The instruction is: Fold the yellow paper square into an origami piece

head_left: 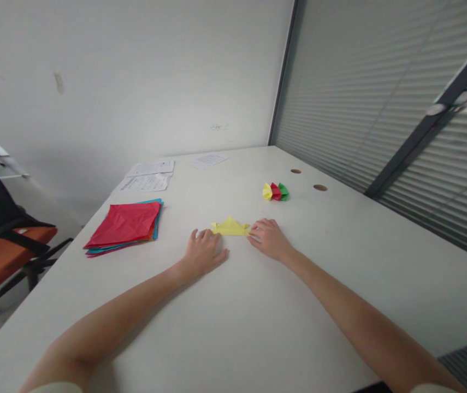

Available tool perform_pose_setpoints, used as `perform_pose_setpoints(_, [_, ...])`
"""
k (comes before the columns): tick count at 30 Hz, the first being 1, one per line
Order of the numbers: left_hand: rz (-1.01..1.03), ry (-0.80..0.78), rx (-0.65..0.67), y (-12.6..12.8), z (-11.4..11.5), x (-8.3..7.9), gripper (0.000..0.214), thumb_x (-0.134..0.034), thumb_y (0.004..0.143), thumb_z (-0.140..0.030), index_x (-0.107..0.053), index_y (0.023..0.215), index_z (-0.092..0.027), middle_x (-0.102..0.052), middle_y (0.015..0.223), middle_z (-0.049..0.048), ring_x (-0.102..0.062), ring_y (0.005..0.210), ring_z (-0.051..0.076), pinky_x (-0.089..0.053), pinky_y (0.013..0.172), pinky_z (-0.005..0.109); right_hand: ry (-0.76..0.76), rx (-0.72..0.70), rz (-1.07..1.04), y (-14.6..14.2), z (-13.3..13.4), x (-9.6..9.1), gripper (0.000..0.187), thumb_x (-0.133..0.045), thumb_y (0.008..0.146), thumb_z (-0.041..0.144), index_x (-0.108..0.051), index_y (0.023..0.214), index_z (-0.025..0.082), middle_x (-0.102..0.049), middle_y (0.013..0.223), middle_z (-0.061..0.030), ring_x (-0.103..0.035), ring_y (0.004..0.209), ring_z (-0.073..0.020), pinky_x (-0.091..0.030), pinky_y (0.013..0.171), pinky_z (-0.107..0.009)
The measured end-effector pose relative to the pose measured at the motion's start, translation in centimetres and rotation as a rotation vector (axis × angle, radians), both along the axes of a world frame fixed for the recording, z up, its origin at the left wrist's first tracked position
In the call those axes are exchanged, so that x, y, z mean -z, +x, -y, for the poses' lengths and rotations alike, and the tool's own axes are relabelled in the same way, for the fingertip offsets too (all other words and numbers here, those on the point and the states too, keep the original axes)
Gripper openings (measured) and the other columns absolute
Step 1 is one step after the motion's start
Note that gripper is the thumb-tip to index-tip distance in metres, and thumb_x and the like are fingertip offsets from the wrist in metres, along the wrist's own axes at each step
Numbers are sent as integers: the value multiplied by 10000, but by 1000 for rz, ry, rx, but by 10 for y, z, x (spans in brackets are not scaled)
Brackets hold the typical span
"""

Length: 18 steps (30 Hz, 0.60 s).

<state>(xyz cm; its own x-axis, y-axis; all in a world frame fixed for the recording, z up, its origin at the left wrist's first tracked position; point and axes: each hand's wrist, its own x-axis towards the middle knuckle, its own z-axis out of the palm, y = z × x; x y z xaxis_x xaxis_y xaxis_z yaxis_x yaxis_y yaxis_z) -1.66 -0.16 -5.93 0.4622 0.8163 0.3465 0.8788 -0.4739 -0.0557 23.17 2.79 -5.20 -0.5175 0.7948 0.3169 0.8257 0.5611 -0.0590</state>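
Note:
A piece of yellow folded paper [230,227] lies on the white table in front of me, with a raised peak in the middle and a small point towards each end. My left hand [204,252] rests at the paper's left end, its fingertips touching it and the thumb stretched out apart on the table. At the right end, my right hand [269,238] has its fingers curled and closed on the paper's tip. The very ends of the paper are covered by my fingers.
A stack of coloured paper sheets [126,222], red on top, lies to the left. Printed pages [147,182] and another sheet [209,160] lie farther back. Yellow, red and green folded paper pieces [276,192] stand near two table holes [320,188]. An orange-seated chair [7,256] is at left.

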Motion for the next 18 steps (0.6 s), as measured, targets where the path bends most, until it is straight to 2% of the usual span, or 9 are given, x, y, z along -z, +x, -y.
perform_pose_setpoints(4, [-4,-30,-1,1,1,-5,459,-481,872,-511,-600,1170,-181,-628,1107,155,-587,1050,301,-383,978,493,-30,-105,-5,-7,4,1,331,-483,946,411,-695,1091,202,-636,1083,-93,-495,1031,-227,-311,888,-369])
perform_pose_setpoints(6, [-14,-45,-10,2,1,-7,459,-483,871,-513,-613,1143,-167,-629,1102,160,-591,1046,303,-396,968,483,-63,-117,5,-4,2,1,331,-480,949,416,-712,1057,206,-636,1061,-89,-499,1015,-222,-317,877,-365])
perform_pose_setpoints(9, [-14,-57,-23,3,2,-8,458,-487,870,-506,-617,1131,-152,-624,1125,165,-585,1061,305,-398,978,487,-87,-32,-18,4,-3,1,302,-501,945,385,-747,958,210,-649,978,-75,-507,967,-214,-320,848,-355])
perform_pose_setpoints(13, [44,-13,-10,1,0,-4,498,-501,868,-488,-566,1225,-148,-550,1294,170,-471,1236,333,-339,1050,515,-86,-7,-30,7,-5,-1,316,-518,935,394,-762,864,206,-637,868,-66,-511,911,-201,-315,826,-341])
perform_pose_setpoints(15, [79,5,60,-1,-2,-1,513,-506,873,-471,-527,1278,-158,-520,1344,159,-432,1276,322,-323,1073,506,-72,-44,-3,-1,0,-3,356,-505,940,412,-757,814,195,-625,811,-64,-513,890,-198,-305,832,-348])
perform_pose_setpoints(18, [92,-52,258,-3,-6,0,454,-491,902,-416,-510,1301,-200,-555,1305,119,-491,1219,257,-357,1063,435,-70,-130,27,-18,11,-6,377,-486,947,427,-742,826,178,-630,816,-65,-522,856,-185,-293,847,-360])
